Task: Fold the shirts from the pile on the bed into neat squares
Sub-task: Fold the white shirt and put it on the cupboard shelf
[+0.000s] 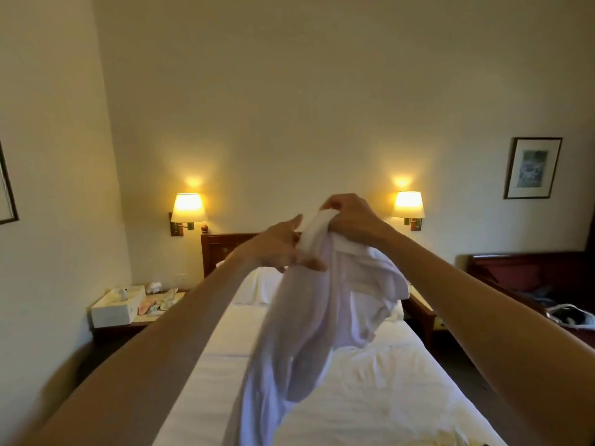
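Observation:
A pale white shirt (317, 320) hangs in the air above the bed (380, 391), bunched and twisted, its lower part blurred. My right hand (352, 220) grips the shirt's top edge from above, fingers curled round the cloth. My left hand (281, 247) holds the same bunched edge just to the left and slightly lower, thumb and fingers round the fabric. Both arms are stretched forward at chest height. Rumpled white cloth (380, 365) lies on the bed to the right; a yellowish piece (447, 437) shows at the bottom edge.
White pillows (257, 286) lie against a dark wooden headboard (222, 249). A bedside table on the left carries a tissue box (117, 305) and small items. Lit wall lamps (188, 209) flank the bed. A dark sofa (528, 278) with a bag stands right.

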A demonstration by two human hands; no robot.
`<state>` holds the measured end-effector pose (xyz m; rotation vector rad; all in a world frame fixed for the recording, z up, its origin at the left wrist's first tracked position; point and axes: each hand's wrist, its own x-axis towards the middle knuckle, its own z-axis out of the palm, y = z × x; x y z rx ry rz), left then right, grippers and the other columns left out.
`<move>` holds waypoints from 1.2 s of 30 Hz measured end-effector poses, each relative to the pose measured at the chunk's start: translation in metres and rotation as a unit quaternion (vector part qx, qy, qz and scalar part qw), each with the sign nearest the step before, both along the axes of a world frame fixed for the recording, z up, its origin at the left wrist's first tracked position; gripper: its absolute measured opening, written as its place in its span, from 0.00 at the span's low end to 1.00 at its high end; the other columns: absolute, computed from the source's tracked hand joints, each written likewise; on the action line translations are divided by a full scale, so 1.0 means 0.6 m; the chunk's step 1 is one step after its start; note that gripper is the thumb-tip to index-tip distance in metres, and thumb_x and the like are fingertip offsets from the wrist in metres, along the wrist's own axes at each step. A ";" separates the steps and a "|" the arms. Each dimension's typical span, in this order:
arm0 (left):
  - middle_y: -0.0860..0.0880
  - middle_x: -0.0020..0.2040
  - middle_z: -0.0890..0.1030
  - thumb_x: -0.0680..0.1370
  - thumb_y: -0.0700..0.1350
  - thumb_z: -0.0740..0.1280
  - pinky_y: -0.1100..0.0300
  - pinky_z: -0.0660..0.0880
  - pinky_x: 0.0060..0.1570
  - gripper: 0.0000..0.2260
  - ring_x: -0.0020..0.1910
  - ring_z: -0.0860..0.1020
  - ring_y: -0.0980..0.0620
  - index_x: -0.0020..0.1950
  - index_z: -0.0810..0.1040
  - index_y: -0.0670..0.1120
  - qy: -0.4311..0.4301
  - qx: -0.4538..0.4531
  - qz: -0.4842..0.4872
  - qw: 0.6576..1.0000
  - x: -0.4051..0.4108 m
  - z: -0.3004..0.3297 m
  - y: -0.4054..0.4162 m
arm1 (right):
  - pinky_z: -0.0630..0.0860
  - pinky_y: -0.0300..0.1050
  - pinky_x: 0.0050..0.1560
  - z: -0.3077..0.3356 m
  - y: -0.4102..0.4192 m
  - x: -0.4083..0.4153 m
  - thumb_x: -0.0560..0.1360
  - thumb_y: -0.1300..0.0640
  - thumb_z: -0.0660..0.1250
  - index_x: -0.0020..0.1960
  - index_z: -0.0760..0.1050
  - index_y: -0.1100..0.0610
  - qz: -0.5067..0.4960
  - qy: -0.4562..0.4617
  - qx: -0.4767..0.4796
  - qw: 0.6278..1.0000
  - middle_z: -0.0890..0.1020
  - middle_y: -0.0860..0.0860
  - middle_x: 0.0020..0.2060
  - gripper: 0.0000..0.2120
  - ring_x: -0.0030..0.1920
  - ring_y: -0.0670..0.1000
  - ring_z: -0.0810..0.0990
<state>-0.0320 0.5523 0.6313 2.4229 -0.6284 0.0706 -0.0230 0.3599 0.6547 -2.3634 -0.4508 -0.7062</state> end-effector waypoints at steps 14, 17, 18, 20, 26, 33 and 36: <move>0.54 0.61 0.75 0.66 0.52 0.81 0.51 0.79 0.52 0.41 0.57 0.77 0.50 0.74 0.65 0.51 -0.036 -0.092 0.040 0.994 0.012 0.013 0.026 | 0.75 0.44 0.40 0.013 0.010 0.003 0.75 0.65 0.66 0.47 0.79 0.62 0.053 0.089 0.146 0.984 0.82 0.57 0.40 0.04 0.41 0.53 0.78; 0.47 0.44 0.84 0.72 0.44 0.76 0.45 0.82 0.44 0.08 0.41 0.82 0.48 0.48 0.82 0.46 -0.152 -0.158 0.042 0.975 0.015 0.012 0.003 | 0.78 0.37 0.39 0.034 0.043 -0.014 0.72 0.64 0.72 0.56 0.78 0.57 0.121 0.069 0.168 0.976 0.82 0.51 0.45 0.13 0.44 0.47 0.80; 0.46 0.40 0.84 0.72 0.43 0.74 0.43 0.81 0.44 0.04 0.39 0.82 0.46 0.42 0.82 0.44 -0.179 -0.187 0.064 0.964 0.019 0.014 0.003 | 0.78 0.36 0.39 0.026 0.043 -0.014 0.72 0.61 0.74 0.58 0.76 0.56 0.135 0.069 0.213 0.965 0.82 0.51 0.47 0.16 0.45 0.47 0.81; 0.44 0.38 0.84 0.72 0.44 0.70 0.43 0.81 0.43 0.06 0.40 0.82 0.44 0.42 0.82 0.42 -0.183 -0.278 0.120 0.935 0.021 0.021 0.009 | 0.82 0.41 0.44 -0.009 0.039 -0.015 0.70 0.49 0.77 0.60 0.76 0.53 0.169 0.069 0.232 0.955 0.83 0.51 0.50 0.21 0.49 0.50 0.83; 0.48 0.39 0.83 0.75 0.52 0.70 0.55 0.79 0.40 0.09 0.39 0.81 0.51 0.43 0.81 0.46 -0.184 -0.374 0.200 0.887 0.003 0.066 0.006 | 0.78 0.40 0.49 -0.206 0.052 -0.009 0.60 0.31 0.75 0.62 0.74 0.48 0.088 0.119 0.040 0.988 0.80 0.44 0.52 0.37 0.51 0.44 0.79; 0.51 0.42 0.80 0.78 0.49 0.68 0.57 0.76 0.45 0.04 0.44 0.79 0.52 0.43 0.77 0.53 -0.150 -0.408 0.195 0.879 0.009 0.057 0.048 | 0.69 0.48 0.39 -0.189 0.010 0.021 0.76 0.63 0.63 0.38 0.76 0.56 -0.051 0.019 0.117 0.992 0.78 0.51 0.36 0.09 0.38 0.50 0.74; 0.49 0.46 0.82 0.79 0.48 0.67 0.58 0.76 0.45 0.06 0.48 0.80 0.50 0.51 0.81 0.48 -0.169 -0.398 0.170 0.885 0.010 0.049 0.049 | 0.72 0.47 0.41 -0.171 0.029 0.022 0.79 0.62 0.56 0.45 0.77 0.57 -0.048 0.056 0.306 0.949 0.79 0.51 0.40 0.11 0.44 0.53 0.77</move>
